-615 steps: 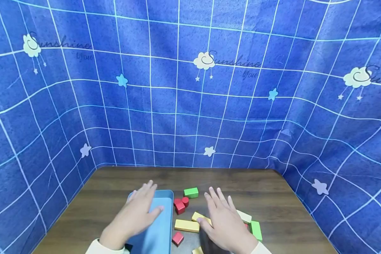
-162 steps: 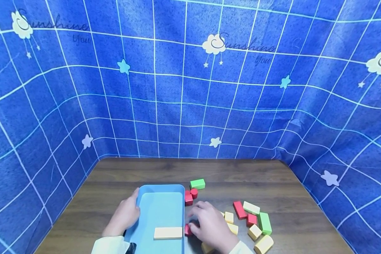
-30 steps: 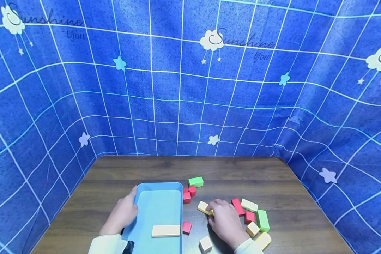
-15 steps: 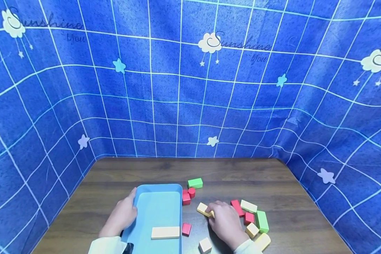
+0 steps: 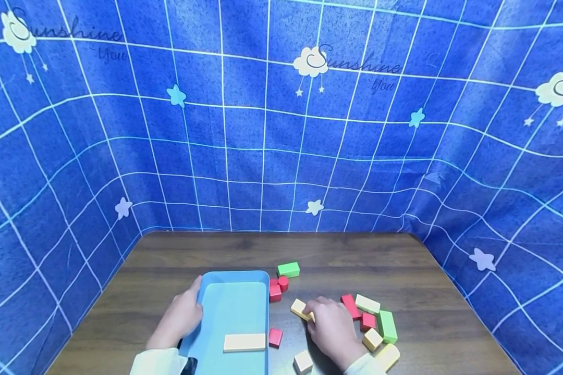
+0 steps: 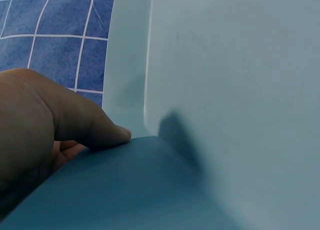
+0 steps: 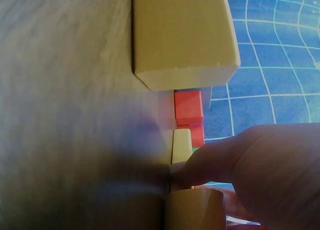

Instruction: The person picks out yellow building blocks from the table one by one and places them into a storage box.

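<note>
Your R hand (image 5: 333, 328) pinches the yellow block (image 5: 298, 308), its free end poking out fwd-left of your fingertips, long axis slanting back under them, w/ your L hand (image 5: 184, 313) farther off, gripping the blue tray (image 5: 234, 307) edge.

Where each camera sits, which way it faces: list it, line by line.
Head: on the head, facing forward and down at the table, tray, blocks and cloth; left hand, right hand and sleeves show.
Left wrist: on that wrist, facing the tray close up; left fingers show at its edge.
Right wrist: on that wrist, facing low across the table toward blocks; right fingers show.
Shared: head and left wrist both show tray and left hand.
</note>
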Tool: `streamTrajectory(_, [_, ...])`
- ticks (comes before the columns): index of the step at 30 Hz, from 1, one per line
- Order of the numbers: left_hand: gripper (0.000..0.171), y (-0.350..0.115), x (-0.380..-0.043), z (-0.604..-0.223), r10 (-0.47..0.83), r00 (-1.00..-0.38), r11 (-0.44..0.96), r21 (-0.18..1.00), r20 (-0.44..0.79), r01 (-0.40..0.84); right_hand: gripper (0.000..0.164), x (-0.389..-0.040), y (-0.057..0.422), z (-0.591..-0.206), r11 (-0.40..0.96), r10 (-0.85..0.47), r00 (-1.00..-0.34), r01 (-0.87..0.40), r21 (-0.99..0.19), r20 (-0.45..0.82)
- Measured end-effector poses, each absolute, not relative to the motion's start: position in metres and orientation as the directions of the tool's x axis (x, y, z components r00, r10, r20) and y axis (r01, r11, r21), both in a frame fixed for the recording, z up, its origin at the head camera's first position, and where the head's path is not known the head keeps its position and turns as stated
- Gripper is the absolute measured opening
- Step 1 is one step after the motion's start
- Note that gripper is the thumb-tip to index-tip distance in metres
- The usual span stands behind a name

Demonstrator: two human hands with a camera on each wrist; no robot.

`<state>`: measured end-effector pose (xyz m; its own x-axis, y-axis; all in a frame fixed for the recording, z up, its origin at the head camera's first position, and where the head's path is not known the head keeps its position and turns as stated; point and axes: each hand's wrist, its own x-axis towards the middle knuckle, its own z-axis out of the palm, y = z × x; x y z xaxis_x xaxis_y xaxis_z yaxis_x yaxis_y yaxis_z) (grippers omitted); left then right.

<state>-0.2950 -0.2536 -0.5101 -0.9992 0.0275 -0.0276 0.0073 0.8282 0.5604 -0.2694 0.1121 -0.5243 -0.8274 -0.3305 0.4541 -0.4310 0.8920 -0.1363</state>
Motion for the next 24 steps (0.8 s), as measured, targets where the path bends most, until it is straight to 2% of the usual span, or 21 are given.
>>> streamTrajectory(16, [0.066, -0.254, -0.294, -0.511, 0.018, -1.0, 0.82, 0.573, -0.014, 0.007, 0.023, -0.266, 0.107, -0.517, 0.861, -0.317, -0.803, -0.467, -0.203, 0.505])
streamTrajectory(24, [0.066, -0.254, -0.294, -0.512, 0.013, -1.0, 0.818, 0.575, -0.009, 0.006, 0.023, -0.264, 0.103, -0.514, 0.844, -0.322, -0.81, -0.48, -0.238, 0.491])
